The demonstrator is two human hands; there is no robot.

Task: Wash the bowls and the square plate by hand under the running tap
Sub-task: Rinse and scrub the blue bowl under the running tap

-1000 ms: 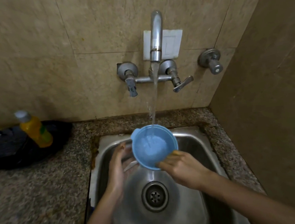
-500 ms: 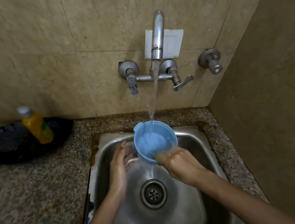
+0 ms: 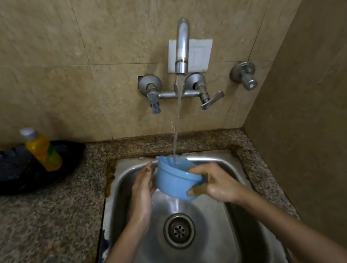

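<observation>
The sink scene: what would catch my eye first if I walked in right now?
First the blue bowl, held over the steel sink between the left hand and right hand, with the tap running onto its far rim. Then the yellow bottle, left on the counter.

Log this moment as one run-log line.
blue bowl tilted under tap stream | right hand grips base | left hand steadies side | over sink

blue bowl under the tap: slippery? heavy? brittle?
The bowl looks like thin plastic, so probably light, stiff and not brittle. It is wet under the stream, so likely slippery. The right hand grips its base and the left hand steadies its side.
</observation>
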